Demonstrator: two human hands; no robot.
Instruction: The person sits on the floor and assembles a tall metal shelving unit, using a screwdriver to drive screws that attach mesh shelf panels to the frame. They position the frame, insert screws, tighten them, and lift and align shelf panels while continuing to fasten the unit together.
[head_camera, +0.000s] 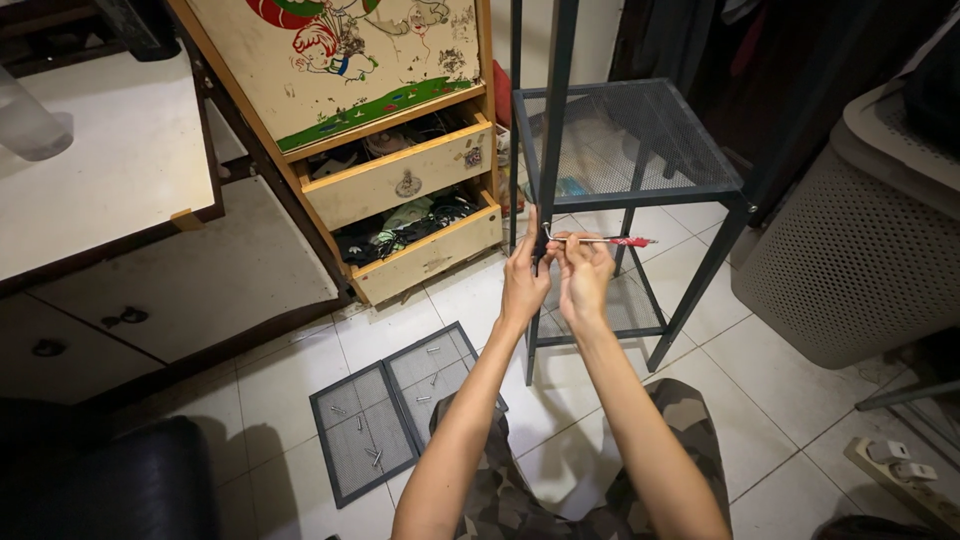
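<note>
A dark metal rack with mesh shelves stands on the tiled floor in front of me. My left hand grips the rack's front left upright post. My right hand holds a thin tool with a red handle level against that post; the tool's metal tip meets the post at hand height. Both arms reach forward over my knees in camouflage trousers.
Two mesh shelf panels lie on the floor to the left with several loose screws on them. A worn wooden cabinet has two drawers pulled out. A white perforated basket stands right, a power strip lower right, a black seat lower left.
</note>
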